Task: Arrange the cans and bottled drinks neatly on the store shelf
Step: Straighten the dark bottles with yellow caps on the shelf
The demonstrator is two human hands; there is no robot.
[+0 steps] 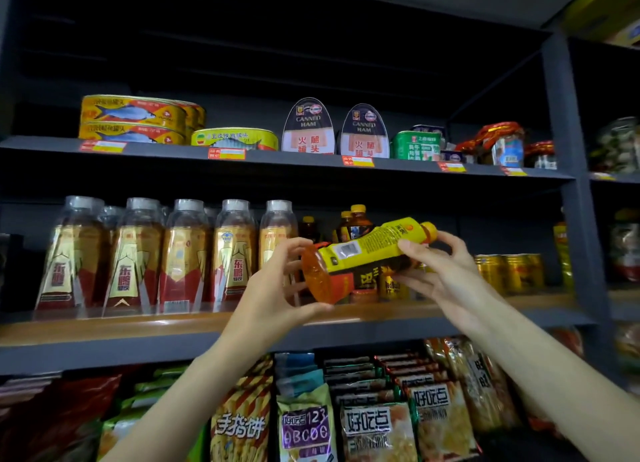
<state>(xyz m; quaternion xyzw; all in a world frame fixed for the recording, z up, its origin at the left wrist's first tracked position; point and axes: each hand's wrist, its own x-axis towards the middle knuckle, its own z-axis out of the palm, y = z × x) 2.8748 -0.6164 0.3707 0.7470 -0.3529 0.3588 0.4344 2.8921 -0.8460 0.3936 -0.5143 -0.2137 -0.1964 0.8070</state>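
Note:
Both my hands hold a yellow-labelled orange drink bottle (363,253) lying nearly sideways in front of the middle shelf (173,326), cap up to the right. My left hand (277,288) cups its base; my right hand (440,267) grips the neck end. A row of tall clear-capped drink bottles with gold and red labels (156,257) stands along the shelf's left half. Small dark bottles with yellow caps (353,224) stand behind the held bottle. Gold cans (509,272) sit to the right, and a few more show under the bottle.
The upper shelf (277,158) carries flat fish tins (135,120), two canned hams (336,130), a green tin (417,146) and red-topped jars (502,146). Snack bags (377,423) fill the bottom shelf. A dark upright post (568,170) bounds the bay on the right.

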